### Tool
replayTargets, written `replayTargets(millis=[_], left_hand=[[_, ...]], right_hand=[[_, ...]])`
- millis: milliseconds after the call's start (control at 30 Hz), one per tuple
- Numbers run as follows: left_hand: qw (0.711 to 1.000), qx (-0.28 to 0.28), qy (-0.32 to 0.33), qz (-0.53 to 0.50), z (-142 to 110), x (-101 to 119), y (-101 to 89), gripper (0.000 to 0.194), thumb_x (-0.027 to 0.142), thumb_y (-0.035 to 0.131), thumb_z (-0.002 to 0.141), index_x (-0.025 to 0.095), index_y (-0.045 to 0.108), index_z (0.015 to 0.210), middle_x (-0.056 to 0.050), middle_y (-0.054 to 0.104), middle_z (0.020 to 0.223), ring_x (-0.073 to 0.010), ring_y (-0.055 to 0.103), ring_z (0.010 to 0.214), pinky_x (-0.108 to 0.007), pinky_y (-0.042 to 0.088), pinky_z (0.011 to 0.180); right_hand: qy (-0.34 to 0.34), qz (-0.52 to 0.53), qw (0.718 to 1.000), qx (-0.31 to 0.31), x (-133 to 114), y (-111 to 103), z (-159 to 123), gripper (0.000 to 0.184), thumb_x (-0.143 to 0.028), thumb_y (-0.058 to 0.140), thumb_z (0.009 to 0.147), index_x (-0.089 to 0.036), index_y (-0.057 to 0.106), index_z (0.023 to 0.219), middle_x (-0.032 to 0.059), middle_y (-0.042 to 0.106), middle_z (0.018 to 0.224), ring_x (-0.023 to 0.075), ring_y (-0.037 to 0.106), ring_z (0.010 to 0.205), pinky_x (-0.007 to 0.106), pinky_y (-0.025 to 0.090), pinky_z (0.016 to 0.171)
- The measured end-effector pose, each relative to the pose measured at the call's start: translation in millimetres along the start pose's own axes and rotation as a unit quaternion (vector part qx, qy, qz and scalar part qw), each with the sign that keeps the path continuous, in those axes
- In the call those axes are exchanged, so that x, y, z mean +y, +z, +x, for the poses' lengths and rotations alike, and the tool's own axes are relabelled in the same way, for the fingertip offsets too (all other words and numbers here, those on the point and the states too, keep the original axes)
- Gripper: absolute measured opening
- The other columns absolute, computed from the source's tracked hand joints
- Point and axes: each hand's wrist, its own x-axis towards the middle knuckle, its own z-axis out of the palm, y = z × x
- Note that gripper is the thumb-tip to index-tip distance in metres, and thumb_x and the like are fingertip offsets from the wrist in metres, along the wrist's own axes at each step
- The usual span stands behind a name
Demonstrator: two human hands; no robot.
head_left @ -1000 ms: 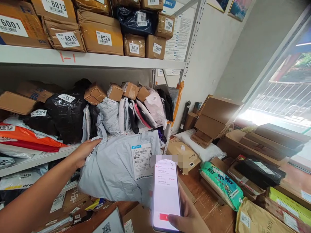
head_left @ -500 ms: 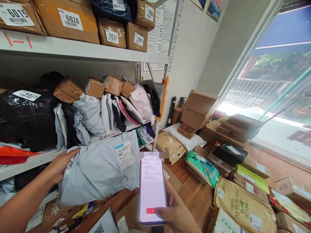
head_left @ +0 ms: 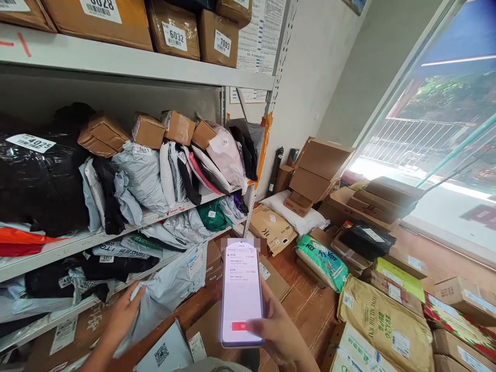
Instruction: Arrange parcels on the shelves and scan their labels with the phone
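Grey bag (head_left: 168, 284) is lower than 0.5 s ago, now by the lower shelf's (head_left: 42, 326) front edge. Left hand (head_left: 124, 312) has fingers pinching its edge; right hand (head_left: 277, 328) grips phone (head_left: 242, 292). Bag looks soft, light, slippery: grab bunched plastic.

Bright window (head_left: 449, 129) (a railing (head_left: 403, 142) outside), pale wall (head_left: 310, 67), white metal shelving (head_left: 174, 71), reddish-brown floor (head_left: 314, 305)
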Motion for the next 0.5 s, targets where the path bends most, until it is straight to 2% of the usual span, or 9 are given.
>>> replayTargets(millis=[133, 267, 367, 500], left_hand=[[0.995, -0.056, 0.085, 0.017, -15, -23, 6.0, 0.036, 0.053, 0.045, 0.073, 0.025, 0.068, 0.072, -0.005, 0.071, 0.085, -0.0230, 0.068, 0.087, -0.031, 0.055, 0.082], [0.988, -0.107, 0.089, 0.060, -14, -34, -3.4, 0.037, 0.050, 0.045, 0.078, 0.027, 0.074, 0.083, -0.003, 0.074, 0.096, -0.0225, 0.069, 0.091, -0.029, 0.056, 0.078], [0.985, -0.120, 0.097, 0.082, -10, -29, -7.0, 0.038, 0.048, 0.044, 0.076, 0.027, 0.075, 0.085, -0.003, 0.075, 0.100, -0.0246, 0.069, 0.095, -0.031, 0.056, 0.082], [0.971, -0.180, 0.142, 0.071, -6, -8, -6.2, 0.039, 0.044, 0.042, 0.079, 0.027, 0.074, 0.092, -0.002, 0.075, 0.101, -0.0234, 0.069, 0.096, -0.029, 0.055, 0.082]], right_hand=[[0.019, 0.021, 0.996, 0.084, 1, -1, 2, 0.091, -0.029, 0.083, 0.053, -0.026, 0.043, 0.135, 0.0024, 0.070, 0.102, 0.0177, 0.062, 0.075, 0.028, 0.046, 0.063], [0.014, 0.031, 0.989, 0.143, 6, -1, 10, 0.071, -0.040, 0.081, 0.060, -0.026, 0.053, 0.124, 0.0018, 0.070, 0.103, 0.0179, 0.061, 0.080, 0.028, 0.046, 0.068], [0.020, 0.040, 0.986, 0.161, 11, 0, 18, 0.066, -0.050, 0.080, 0.057, -0.023, 0.057, 0.113, 0.0015, 0.070, 0.092, 0.0186, 0.059, 0.075, 0.029, 0.045, 0.067], [0.027, 0.034, 0.981, 0.187, 15, 2, 21, 0.063, -0.057, 0.077, 0.056, -0.021, 0.057, 0.105, 0.0012, 0.068, 0.082, 0.0181, 0.056, 0.069, 0.029, 0.043, 0.065]])
